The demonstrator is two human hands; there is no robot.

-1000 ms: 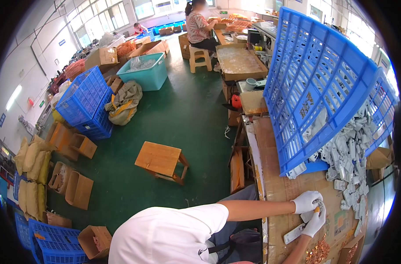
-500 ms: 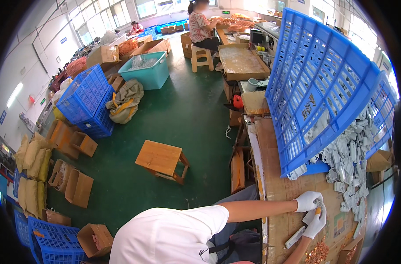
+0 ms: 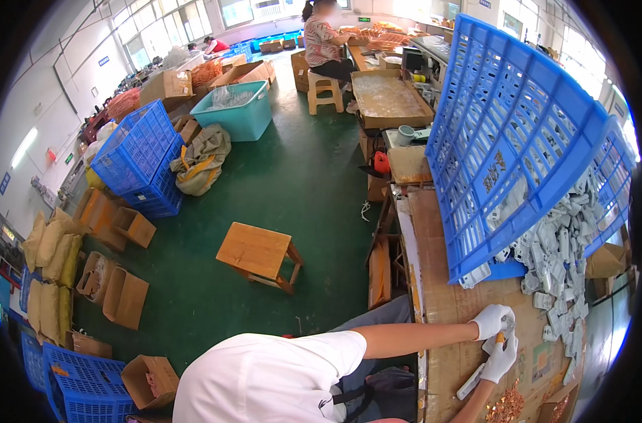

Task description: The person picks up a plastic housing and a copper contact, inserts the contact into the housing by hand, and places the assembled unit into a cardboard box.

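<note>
Both my hands wear white gloves and meet over the cardboard-covered workbench (image 3: 441,303) at the lower right. My left hand (image 3: 490,321) is closed on a small grey metal part (image 3: 508,323). Just below it, my right hand (image 3: 502,359) pinches a small orange piece (image 3: 499,338) against that part. A heap of the same grey parts (image 3: 560,247) spills from a tilted blue plastic crate (image 3: 504,141) just beyond my hands. A pale flat strip (image 3: 470,381) lies on the bench beside my right hand, and a pile of small copper pieces (image 3: 505,407) lies below it.
A wooden stool (image 3: 259,252) stands on the green floor to my left. Blue crates (image 3: 139,155), a teal tub (image 3: 240,109), cardboard boxes (image 3: 123,296) and stuffed sacks (image 3: 49,247) line the left side. Another person (image 3: 324,39) sits at a far bench.
My hands stay together at the same spot on the bench, with only small finger movement. Nothing else has moved.
</note>
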